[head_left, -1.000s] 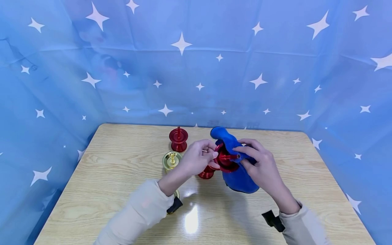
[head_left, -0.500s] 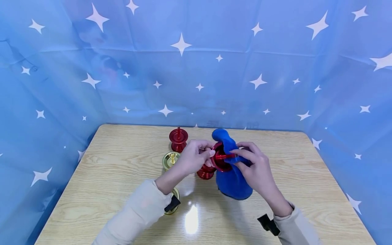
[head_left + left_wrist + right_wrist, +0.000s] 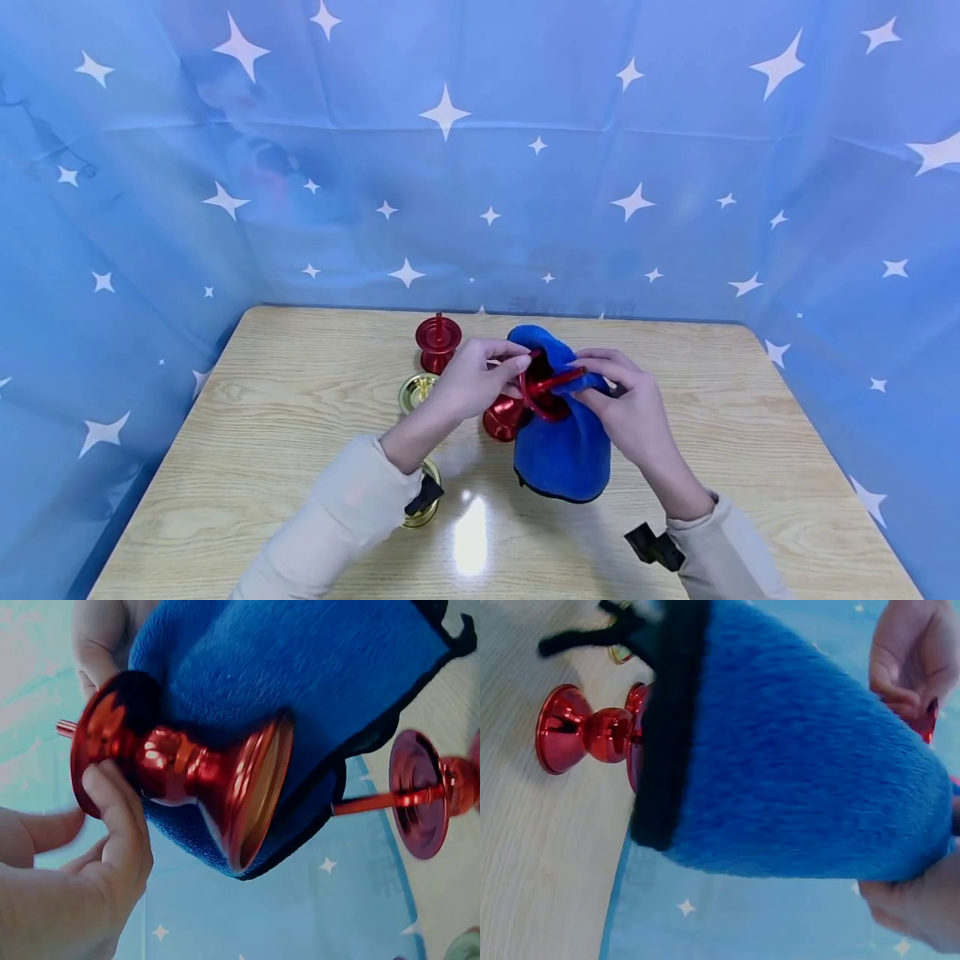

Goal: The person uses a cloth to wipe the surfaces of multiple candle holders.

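My left hand [image 3: 472,383] pinches the dish rim of a red metal candle holder [image 3: 169,761], which is tilted off the table with its spike pointing right in the head view. My right hand [image 3: 630,408] grips a blue plush cloth [image 3: 562,458] with a dark edging. The cloth wraps around the holder's far side and presses against the dish near the spike [image 3: 558,381]. In the left wrist view the holder's flared base and narrow waist lie against the cloth. The cloth covers much of the right wrist view, with my right fingers at its edge.
Another red candle holder [image 3: 437,342] stands at the back. Close below my left hand is more red metal [image 3: 502,419], partly hidden. A gold candle holder [image 3: 415,392] stands beside my left wrist, and a second gold one [image 3: 423,510] is partly behind the sleeve.
The cloth has shifted left and toward me, and now wraps behind the dish. The held candle holder has turned a little, its spike tilting upward. The standing holders have not moved.
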{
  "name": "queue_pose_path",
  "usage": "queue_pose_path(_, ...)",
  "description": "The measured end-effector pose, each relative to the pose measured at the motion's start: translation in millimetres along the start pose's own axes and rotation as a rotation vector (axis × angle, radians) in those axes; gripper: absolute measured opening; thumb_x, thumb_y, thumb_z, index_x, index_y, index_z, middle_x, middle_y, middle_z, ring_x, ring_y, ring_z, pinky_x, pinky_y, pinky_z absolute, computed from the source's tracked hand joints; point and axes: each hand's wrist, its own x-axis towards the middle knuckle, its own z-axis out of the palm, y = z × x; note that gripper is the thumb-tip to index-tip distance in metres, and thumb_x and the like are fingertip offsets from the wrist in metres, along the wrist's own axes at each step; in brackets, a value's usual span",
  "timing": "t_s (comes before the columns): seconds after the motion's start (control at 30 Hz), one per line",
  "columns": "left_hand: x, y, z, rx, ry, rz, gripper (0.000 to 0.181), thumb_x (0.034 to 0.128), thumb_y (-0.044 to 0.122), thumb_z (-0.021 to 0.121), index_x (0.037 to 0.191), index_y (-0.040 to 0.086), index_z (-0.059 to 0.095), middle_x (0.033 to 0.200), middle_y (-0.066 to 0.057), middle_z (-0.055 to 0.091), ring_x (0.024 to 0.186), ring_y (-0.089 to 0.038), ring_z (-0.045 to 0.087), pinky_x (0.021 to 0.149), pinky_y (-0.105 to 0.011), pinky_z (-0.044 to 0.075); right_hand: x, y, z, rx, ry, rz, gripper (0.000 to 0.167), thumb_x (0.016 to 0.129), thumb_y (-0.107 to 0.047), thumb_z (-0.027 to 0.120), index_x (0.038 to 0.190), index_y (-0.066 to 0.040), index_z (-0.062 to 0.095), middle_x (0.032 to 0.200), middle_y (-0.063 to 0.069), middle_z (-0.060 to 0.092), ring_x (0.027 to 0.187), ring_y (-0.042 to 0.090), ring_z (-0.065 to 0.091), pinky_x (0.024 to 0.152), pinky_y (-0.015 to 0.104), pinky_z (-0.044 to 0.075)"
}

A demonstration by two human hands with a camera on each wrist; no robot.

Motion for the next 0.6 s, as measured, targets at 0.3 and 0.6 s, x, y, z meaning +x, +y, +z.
queue_pose_path(0.3,-6.6,-6.3,8.8,-0.222,0.009,-0.025,0.037,0.0817,-0.003,0.064,0.118,-0.003,0.057,0.094,-0.014,0.061,0.083,-0.022,0.064,0.075,-0.035,0.053,-5.0,-7.3,1.4,0.027,0.154,0.09,0.021,0.082,-0.002,0.066,0.102,0.003,0.066,0.109,0.008,0.058,0.099,0.013,0.054,0.075,0.011,0.046)
queue_pose_path(0.6,-7.9,-9.5,4.6,-0.155,-0.025,0.042,0.039,0.0915,-0.005,0.048,0.13,-0.002,0.047,0.095,-0.019,0.057,0.069,-0.024,0.063,0.067,-0.033,0.055,-6.5,2.1,1.8,0.023,0.088,-0.143,0.023,0.075,0.015,0.065,0.095,0.004,0.068,0.11,0.013,0.056,0.098,0.017,0.054,0.078,0.01,0.044)
